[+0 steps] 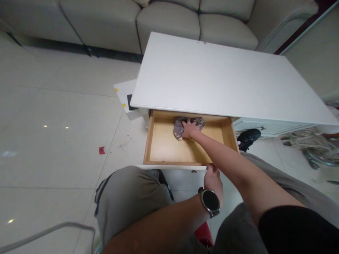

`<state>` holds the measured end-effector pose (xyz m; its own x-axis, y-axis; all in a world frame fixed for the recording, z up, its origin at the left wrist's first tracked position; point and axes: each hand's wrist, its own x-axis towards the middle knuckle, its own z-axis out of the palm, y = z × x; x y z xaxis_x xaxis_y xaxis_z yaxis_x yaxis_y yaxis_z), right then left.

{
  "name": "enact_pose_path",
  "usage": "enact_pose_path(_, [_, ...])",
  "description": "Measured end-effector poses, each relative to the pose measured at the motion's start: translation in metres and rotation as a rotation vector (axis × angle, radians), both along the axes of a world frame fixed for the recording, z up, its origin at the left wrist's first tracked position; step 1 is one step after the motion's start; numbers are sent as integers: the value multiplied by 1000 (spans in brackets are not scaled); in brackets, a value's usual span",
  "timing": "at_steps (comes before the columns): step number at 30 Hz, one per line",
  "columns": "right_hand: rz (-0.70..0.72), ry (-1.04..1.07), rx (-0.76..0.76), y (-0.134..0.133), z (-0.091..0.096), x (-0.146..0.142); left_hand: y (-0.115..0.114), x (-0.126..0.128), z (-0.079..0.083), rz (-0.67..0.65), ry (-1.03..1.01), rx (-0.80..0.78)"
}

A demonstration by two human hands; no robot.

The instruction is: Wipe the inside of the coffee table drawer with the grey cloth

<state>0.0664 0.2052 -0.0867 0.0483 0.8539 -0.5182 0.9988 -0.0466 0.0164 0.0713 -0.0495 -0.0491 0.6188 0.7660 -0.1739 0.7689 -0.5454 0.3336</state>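
A wooden drawer [161, 150] with a white front is pulled out of a white coffee table [225, 77]. Inside it, toward the back, lies a crumpled purple-grey patterned cloth [178, 129]. My right hand [190, 129] presses down on this cloth, its fingers spread and partly sunk into the folds. My left hand [213, 180], with a round dark watch [210, 201] on the wrist, grips the top edge of the drawer front, right of the small knob [194, 171]. My right forearm crosses above the drawer's front right part and hides some of it.
A grey sofa [169, 21] stands behind the table. At its left end is a white box [127, 91]. A red scrap [102, 150] lies on the tiled floor. My knees flank the drawer; a black shoe [249, 137] and coiled hose-like clutter [312, 143] are to the right.
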Motion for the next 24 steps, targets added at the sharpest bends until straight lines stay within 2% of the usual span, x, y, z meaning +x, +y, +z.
enact_pose_path(2, [-48, -124, -79, 4, 1, 33, 1, -10, 12, -169, 147, 90])
enact_pose_path(4, [-120, -252, -166, 5, 0, 68, 2, -19, 21, -264, 265, 152])
enact_pose_path(6, [-150, -342, -233, 1, -4, 101, 4, -22, 27, -264, 289, 157])
enact_pose_path(10, [-141, -441, -216, -14, -19, 145, 4, -19, 25, -231, 212, 140])
enact_pose_path(15, [-78, -397, -148, -31, -27, 149, 0, -18, 20, -210, 162, 149])
enact_pose_path(20, [11, -298, -65, -47, -16, 139, 2, -20, 22, -202, 186, 133])
enact_pose_path(24, [119, -174, 65, -65, -8, 143, 5, -20, 24, -195, 162, 116])
